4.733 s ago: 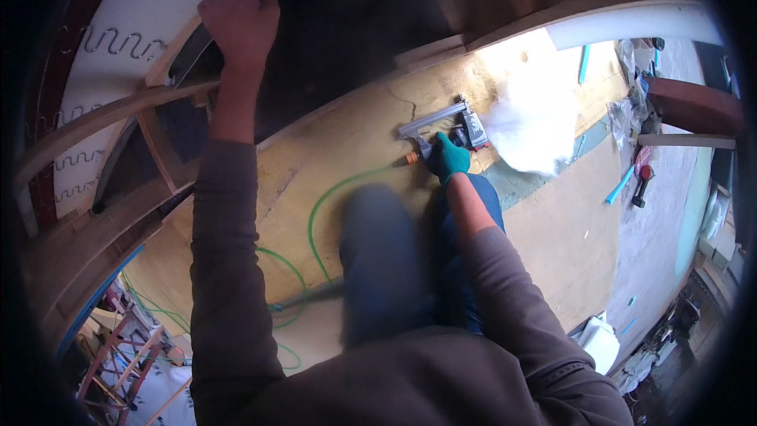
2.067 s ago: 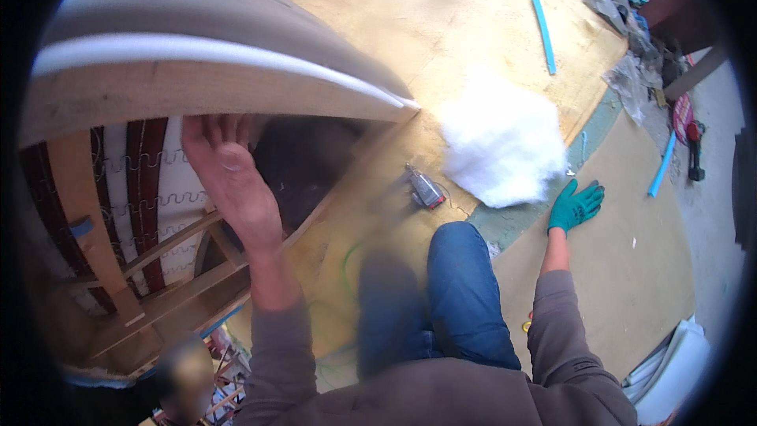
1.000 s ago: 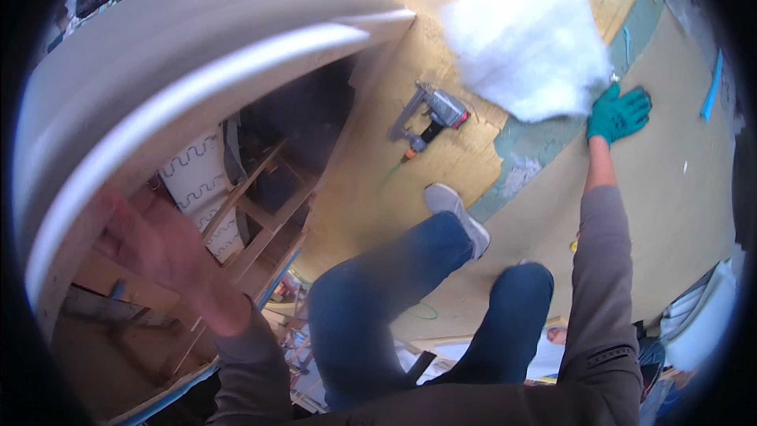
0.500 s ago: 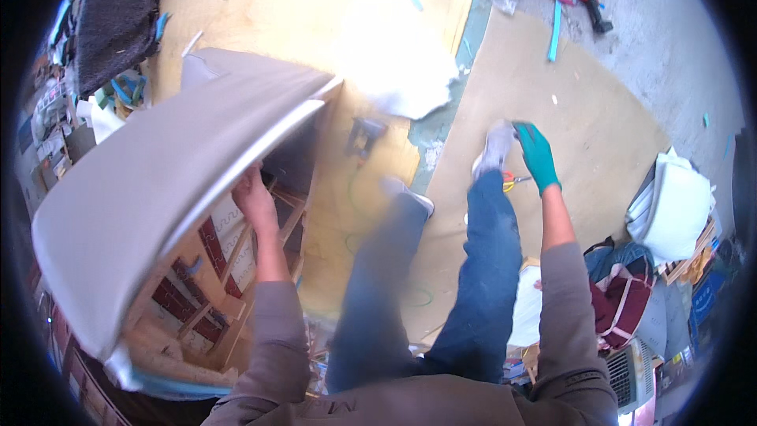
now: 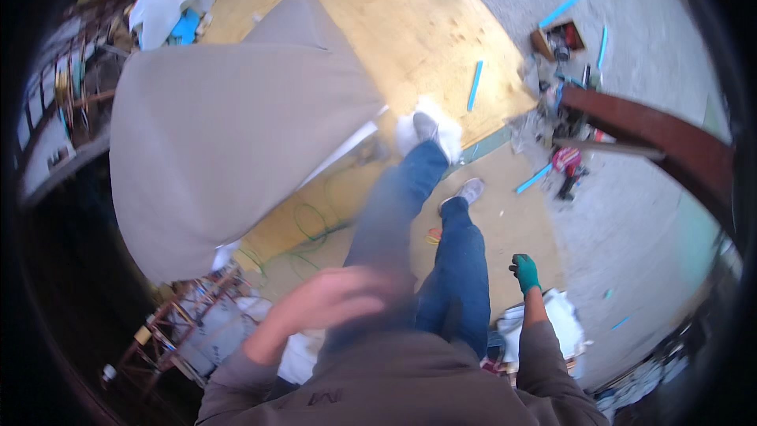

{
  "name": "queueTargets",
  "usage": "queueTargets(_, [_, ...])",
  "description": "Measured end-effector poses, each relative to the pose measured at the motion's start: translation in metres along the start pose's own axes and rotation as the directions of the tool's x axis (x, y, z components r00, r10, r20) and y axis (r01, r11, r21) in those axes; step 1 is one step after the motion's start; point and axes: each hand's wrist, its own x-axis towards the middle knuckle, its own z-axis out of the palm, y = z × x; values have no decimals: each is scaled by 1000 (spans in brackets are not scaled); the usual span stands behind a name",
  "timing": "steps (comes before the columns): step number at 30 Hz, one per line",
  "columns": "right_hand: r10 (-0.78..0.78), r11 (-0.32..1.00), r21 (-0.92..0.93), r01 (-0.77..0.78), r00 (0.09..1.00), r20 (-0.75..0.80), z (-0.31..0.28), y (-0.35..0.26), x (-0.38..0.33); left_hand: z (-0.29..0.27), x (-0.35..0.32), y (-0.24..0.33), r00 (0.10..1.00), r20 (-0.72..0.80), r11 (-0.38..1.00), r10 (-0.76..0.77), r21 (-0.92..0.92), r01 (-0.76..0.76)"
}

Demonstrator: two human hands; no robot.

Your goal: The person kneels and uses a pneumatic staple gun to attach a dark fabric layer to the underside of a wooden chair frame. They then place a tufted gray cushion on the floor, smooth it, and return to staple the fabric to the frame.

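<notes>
My left hand (image 5: 335, 300), bare and blurred by motion, is in front of my waist. Its fingers look stretched out, and nothing shows in them. My right hand (image 5: 524, 272), in a green glove, hangs off to my right with its fingers curled in; I see nothing held there. To my left, a large taupe upholstered furniture piece (image 5: 229, 130) stands apart from both hands, a strip of white lining along its near edge. Its wooden frame is hidden now. By my feet lie a crumpled white sheet (image 5: 451, 136) and red-and-yellow-handled scissors (image 5: 434, 236).
A yellowish board (image 5: 378, 12) covers the floor ahead, with blue strips (image 5: 475, 85) on it. Farther right are a cardboard box (image 5: 558, 39) of tools and a reddish-brown beam (image 5: 654, 122). A green cord (image 5: 310, 221) loops on the floor near my left leg.
My left hand has let go of the upholstered piece and swung in toward my waist. My view and body have turned and stepped forward. My right hand has curled its fingers.
</notes>
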Motion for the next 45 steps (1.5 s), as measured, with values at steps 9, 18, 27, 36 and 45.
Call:
queueTargets(9, [-547, 819, -118, 561, 827, 130, 57, -479, 36, -313, -81, 51, -30, -932, 932, 362, 361, 34])
queueTargets(18, [-679, 534, -417, 736, 667, 307, 167, -775, -18, -382, -51, 32, 57, -998, 932, 31, 49, 359])
queueTargets(27, [-512, 411, -620, 669, 732, 451, 237, -931, 111, -379, -40, 44, -109, -982, 792, -156, -190, 580])
queueTargets(36, [-256, 87, -669, 738, 666, 701, 427, -1090, 99, -389, -30, 44, -511, -723, 492, -465, -691, 529])
queueTargets(45, [-64, -261, -672, 693, 683, 728, 499, -1125, 81, -397, -28, 49, -666, -249, 396, -703, -915, -76])
